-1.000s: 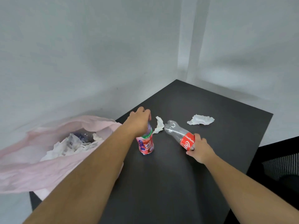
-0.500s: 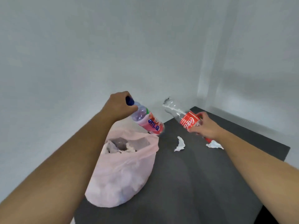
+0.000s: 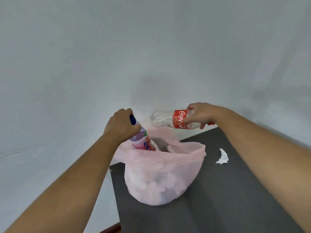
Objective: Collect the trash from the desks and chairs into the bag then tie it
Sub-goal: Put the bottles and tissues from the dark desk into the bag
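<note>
A pink plastic bag (image 3: 161, 175) stands open on the dark desk (image 3: 218, 199), part full of crumpled trash. My left hand (image 3: 120, 126) grips a small bottle with a pink label and blue cap (image 3: 143, 141) by its neck, tilted bottom-first into the bag's mouth. My right hand (image 3: 200, 115) holds a clear bottle with a red label (image 3: 170, 119) lying level in the air just above and behind the bag. A crumpled white tissue (image 3: 223, 157) lies on the desk to the right of the bag.
A plain pale wall stands close behind the desk. The desk's left edge (image 3: 114, 190) runs just left of the bag, with pale floor and a strip of brown skirting (image 3: 111, 229) below it.
Both hands have lifted the bottles off the desk and carried them left to the bag. The pink-label bottle's lower end has gone down into the bag's mouth.
</note>
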